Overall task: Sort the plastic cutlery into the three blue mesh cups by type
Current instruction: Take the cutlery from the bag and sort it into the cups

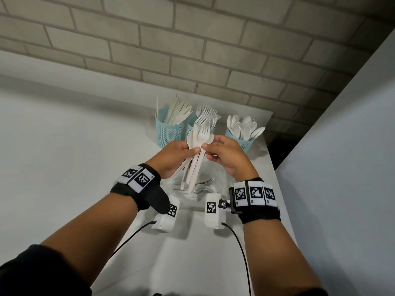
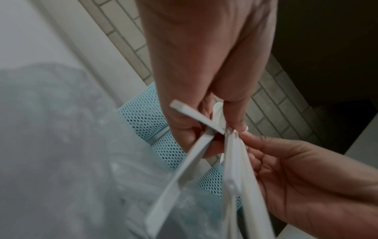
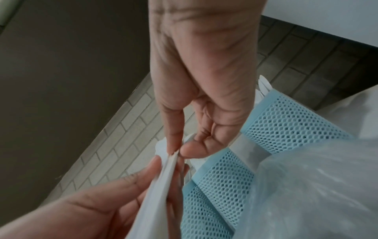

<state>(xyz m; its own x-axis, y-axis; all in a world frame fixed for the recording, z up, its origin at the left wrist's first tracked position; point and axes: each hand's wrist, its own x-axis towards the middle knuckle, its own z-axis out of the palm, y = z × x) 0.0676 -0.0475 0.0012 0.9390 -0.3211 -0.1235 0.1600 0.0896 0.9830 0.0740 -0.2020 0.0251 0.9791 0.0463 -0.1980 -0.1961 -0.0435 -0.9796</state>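
Three blue mesh cups stand at the back of the white counter: the left cup (image 1: pixel 168 133) holds knives, the middle cup (image 1: pixel 190 127) forks, the right cup (image 1: pixel 241 142) spoons. My left hand (image 1: pixel 177 154) grips a bunch of white cutlery (image 1: pixel 195 163) by the handles, with a fork and a spoon bowl sticking up in front of the middle cup. My right hand (image 1: pixel 222 154) pinches one piece of that bunch between thumb and forefinger. In the wrist views the handles (image 2: pixel 233 161) and the pinched handle (image 3: pixel 165 171) cross between both hands.
A clear plastic bag (image 1: pixel 203 184) with more white cutlery lies on the counter under my hands. A brick wall (image 1: pixel 192 50) runs behind the cups. A white wall (image 1: pixel 342 146) rises at the right, with a dark gap behind the counter's right edge.
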